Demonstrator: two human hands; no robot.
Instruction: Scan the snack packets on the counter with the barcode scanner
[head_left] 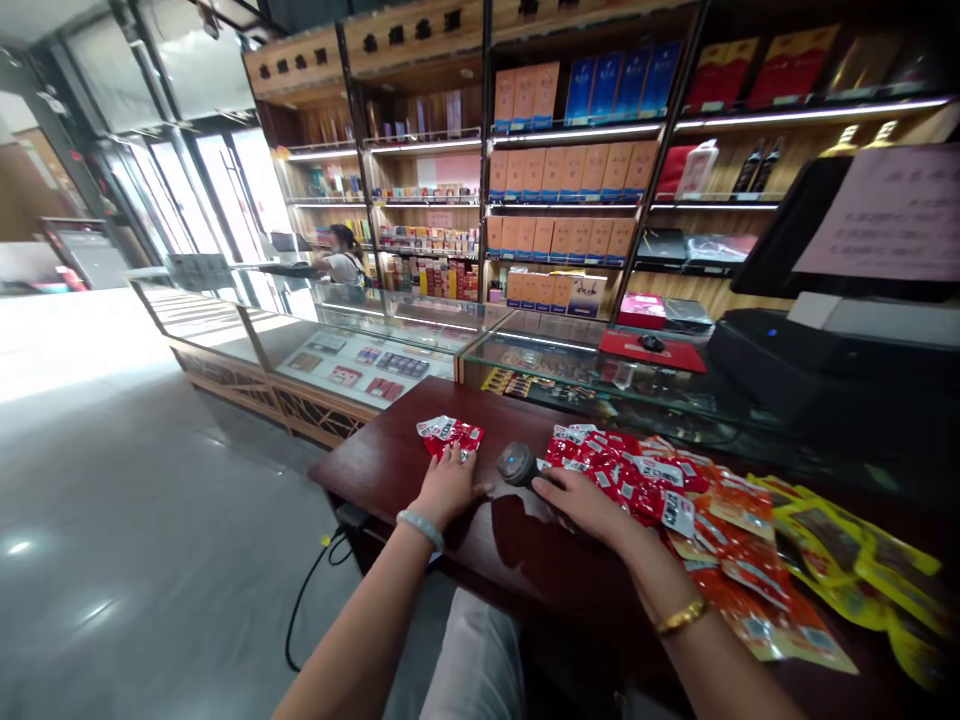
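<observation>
My left hand (450, 485) lies on the dark wooden counter (390, 465), fingers stretched out onto a small pile of red snack packets (450, 435). My right hand (581, 500) is closed round the handle of a grey handheld scanner (517, 463) whose blue-lit head points left. Right beside that hand spreads a larger heap of red packets (637, 470) with white labels. Orange packets (750, 580) and yellow packets (862, 570) lie further right along the counter.
A glass display case (337, 350) runs behind the counter, with a black till and monitor (825, 360) at the right. Shelves of boxed goods (570, 170) fill the back wall. A person (343, 255) stands far off. A black cable (315, 580) hangs at the counter's left end.
</observation>
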